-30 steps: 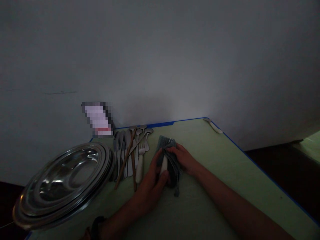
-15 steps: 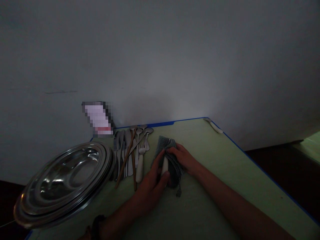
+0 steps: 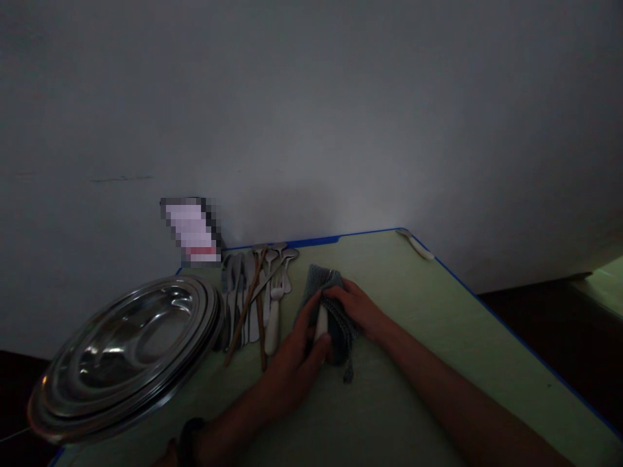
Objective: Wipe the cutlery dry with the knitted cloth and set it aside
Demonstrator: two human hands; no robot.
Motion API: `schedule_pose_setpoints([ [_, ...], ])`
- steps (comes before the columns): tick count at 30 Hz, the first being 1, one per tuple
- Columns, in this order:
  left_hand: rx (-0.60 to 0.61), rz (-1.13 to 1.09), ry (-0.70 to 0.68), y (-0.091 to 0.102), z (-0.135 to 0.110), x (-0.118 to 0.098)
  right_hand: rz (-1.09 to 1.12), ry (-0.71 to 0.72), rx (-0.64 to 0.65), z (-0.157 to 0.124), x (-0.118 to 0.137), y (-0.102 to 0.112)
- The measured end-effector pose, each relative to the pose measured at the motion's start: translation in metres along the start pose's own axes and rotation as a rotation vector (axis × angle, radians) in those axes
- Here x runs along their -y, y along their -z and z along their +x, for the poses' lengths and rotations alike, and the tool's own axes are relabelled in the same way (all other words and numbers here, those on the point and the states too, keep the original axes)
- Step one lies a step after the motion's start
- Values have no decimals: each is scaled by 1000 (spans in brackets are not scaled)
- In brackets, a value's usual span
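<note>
My left hand (image 3: 302,360) is closed around the pale handle of a utensil (image 3: 322,322); its head is hidden inside a grey cloth (image 3: 321,277). With fingers closed on the same cloth, my right hand (image 3: 359,305) presses it around the covered end. The cloth hangs down between my hands, one corner dangling over the table. Just left of my left hand lies a fork with a pale handle (image 3: 273,324), beside several knives (image 3: 235,292), spoons (image 3: 289,255) and brown chopsticks (image 3: 247,301).
A stack of shiny metal plates (image 3: 126,402) stands at the left of the pale green table (image 3: 418,402). Behind it a blurred-out phone (image 3: 192,230) leans against the wall (image 3: 311,117). Another pale-handled utensil (image 3: 419,248) lies at the far right corner. Blue trim (image 3: 530,357) lines the table's edge.
</note>
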State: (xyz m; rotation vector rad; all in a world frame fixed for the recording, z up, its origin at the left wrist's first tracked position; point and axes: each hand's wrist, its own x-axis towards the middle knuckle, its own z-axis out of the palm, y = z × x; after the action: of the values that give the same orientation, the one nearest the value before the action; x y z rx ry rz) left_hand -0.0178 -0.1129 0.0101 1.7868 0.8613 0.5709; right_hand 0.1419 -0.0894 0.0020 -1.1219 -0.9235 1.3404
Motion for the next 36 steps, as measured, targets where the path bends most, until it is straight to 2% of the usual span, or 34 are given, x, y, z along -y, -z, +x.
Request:
schedule_pose_setpoints([
  [8,18,-65,-10,-1,-1,-1,32,11,22,-1,0,0],
  [13,25,-30,-9,0,1,0,-16,80,30,-2,2,-3],
  [16,-9,32,-35,3,2,2,-193,171,-32,-1,0,-4],
  [20,-80,155,-100,6,3,1,-421,299,-181,2,-4,-4],
  [26,17,251,0,6,2,-3,-423,298,-191,6,-7,1],
  [30,5,202,-15,5,1,-2,-430,294,-236,5,-6,1],
  [33,40,127,-1,5,-1,-2,-431,302,-210,4,-5,1],
  [36,44,57,12,4,-2,-1,-401,287,-123,3,-3,2],
])
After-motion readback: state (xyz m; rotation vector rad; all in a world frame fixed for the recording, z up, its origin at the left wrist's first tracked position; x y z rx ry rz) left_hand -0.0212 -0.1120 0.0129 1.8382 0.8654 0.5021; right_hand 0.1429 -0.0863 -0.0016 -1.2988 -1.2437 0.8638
